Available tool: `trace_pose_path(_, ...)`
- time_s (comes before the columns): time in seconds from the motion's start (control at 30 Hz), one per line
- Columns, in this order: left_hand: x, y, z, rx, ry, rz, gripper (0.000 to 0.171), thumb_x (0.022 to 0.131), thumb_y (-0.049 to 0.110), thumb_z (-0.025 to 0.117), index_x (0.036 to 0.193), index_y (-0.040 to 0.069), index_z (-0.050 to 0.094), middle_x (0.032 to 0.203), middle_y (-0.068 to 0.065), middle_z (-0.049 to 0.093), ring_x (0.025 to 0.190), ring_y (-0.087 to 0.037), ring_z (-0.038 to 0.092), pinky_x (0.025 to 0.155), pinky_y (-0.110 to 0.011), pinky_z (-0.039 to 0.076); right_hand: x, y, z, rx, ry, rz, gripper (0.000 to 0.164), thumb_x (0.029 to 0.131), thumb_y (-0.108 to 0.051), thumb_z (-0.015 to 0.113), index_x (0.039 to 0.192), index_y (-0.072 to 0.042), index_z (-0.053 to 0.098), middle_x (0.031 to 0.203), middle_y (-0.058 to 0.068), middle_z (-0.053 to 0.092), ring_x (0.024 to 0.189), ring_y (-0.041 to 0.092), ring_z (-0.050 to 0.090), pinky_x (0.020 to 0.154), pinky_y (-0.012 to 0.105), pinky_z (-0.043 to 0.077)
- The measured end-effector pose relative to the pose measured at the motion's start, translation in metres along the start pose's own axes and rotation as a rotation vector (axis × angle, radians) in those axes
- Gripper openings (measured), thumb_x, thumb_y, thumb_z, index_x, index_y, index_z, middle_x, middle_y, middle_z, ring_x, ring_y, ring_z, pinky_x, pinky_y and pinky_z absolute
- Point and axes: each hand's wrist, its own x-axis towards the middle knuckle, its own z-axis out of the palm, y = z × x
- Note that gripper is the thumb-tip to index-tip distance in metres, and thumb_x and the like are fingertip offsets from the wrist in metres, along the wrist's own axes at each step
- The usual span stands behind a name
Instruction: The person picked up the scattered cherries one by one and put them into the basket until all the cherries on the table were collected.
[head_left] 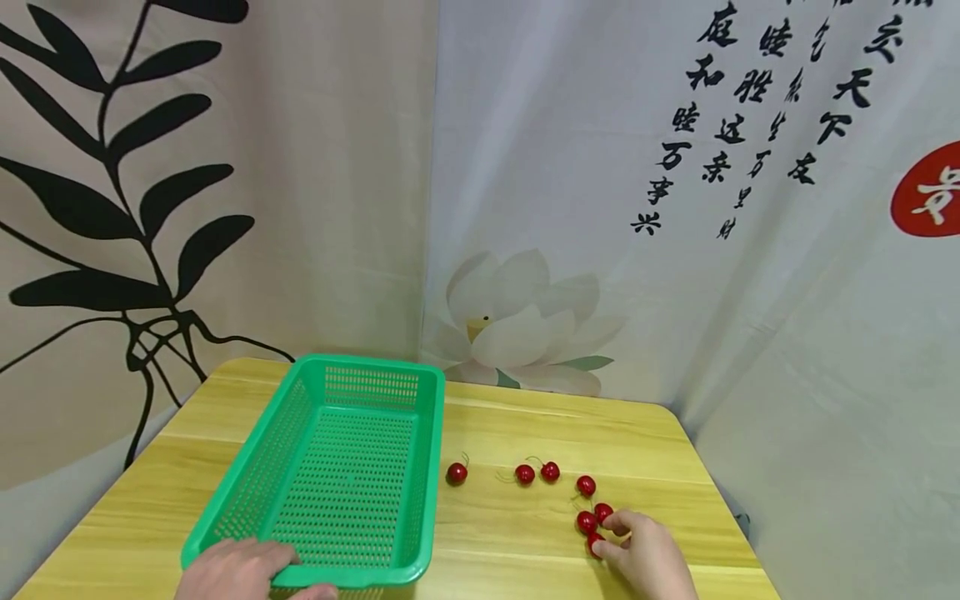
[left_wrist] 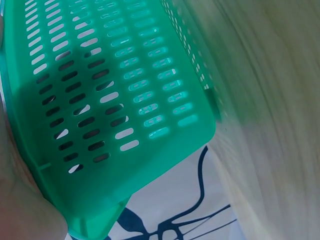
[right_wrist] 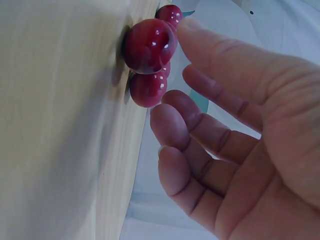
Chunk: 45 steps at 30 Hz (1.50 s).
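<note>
A green plastic basket with slotted walls stands on the left of the table, nothing inside it. My left hand grips its near rim, fingers over the edge; the left wrist view shows the basket's slotted wall close up beside that hand. On the right, my right hand reaches down to a cluster of red cherries. Its thumb is right at the nearest cherry, while the loosely bent fingers stay apart from the thumb, just short of another cherry.
More stemmed cherries lie in a loose row to the left of the cluster, one cherry close to the basket's right side. The wood-grain table ends at the back against a hanging curtain printed with leaves, a lotus and characters.
</note>
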Motion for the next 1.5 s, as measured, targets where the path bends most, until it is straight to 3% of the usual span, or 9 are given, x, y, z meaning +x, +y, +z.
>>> trace_pose_path(0.2,-0.002,-0.001,0.005,0.002,0.045,0.013,0.047,0.070,0.081,0.063,0.058,0.038,0.048,0.050,0.020,0.035,0.046,-0.002,0.034,0.046,-0.030,0.038,0.001,0.003,0.004,-0.008,-0.006,-0.013,0.027,0.072,-0.028,0.088,0.089,-0.015,0.072,0.085,-0.001,0.069,0.067,0.011,0.057,0.065,0.041,0.053)
trace_pose_path(0.53,-0.002,-0.002,0.006,-0.006,0.058,0.017,0.048,0.068,0.081,0.064,0.063,0.034,0.061,0.054,0.016,0.050,0.049,-0.005,0.044,0.049,-0.034,0.044,0.003,0.001,0.005,-0.005,-0.050,-0.002,0.025,0.073,-0.027,0.087,0.091,-0.017,0.073,0.088,-0.001,0.069,0.071,0.012,0.059,0.067,0.043,0.053)
trace_pose_path(0.9,-0.001,-0.001,0.004,-0.002,0.043,0.022,0.047,0.069,0.081,0.064,0.059,0.037,0.051,0.052,0.019,0.038,0.047,-0.004,0.035,0.047,-0.031,0.039,0.002,0.000,0.011,-0.021,-0.034,-0.025,0.024,0.073,-0.026,0.088,0.088,-0.018,0.071,0.080,-0.005,0.065,0.067,0.009,0.055,0.064,0.039,0.050)
trace_pose_path(1.07,-0.001,-0.001,0.005,-0.011,0.066,0.031,0.047,0.068,0.081,0.065,0.060,0.035,0.056,0.052,0.018,0.045,0.047,-0.003,0.040,0.047,-0.032,0.042,0.004,0.001,0.014,-0.017,-0.025,-0.058,0.024,0.072,-0.025,0.088,0.086,-0.019,0.070,0.079,-0.006,0.064,0.067,0.009,0.054,0.063,0.038,0.049)
trace_pose_path(1.17,-0.001,-0.001,0.005,-0.018,0.051,0.014,0.050,0.068,0.081,0.065,0.064,0.031,0.063,0.055,0.014,0.053,0.050,-0.006,0.048,0.049,-0.035,0.046,0.005,0.001,0.015,-0.014,-0.031,-0.073,0.024,0.071,-0.024,0.088,0.086,-0.019,0.070,0.077,-0.007,0.063,0.066,0.009,0.053,0.062,0.036,0.048)
trace_pose_path(1.5,0.001,0.000,0.001,-0.006,-0.026,-0.011,0.058,0.069,0.084,0.061,0.068,0.026,0.068,0.061,0.010,0.062,0.056,-0.012,0.057,0.056,-0.041,0.052,0.007,0.003,0.021,0.027,-0.104,-0.053,0.031,0.073,-0.025,0.087,0.097,-0.012,0.071,0.080,-0.004,0.063,0.064,0.012,0.049,0.059,0.033,0.045)
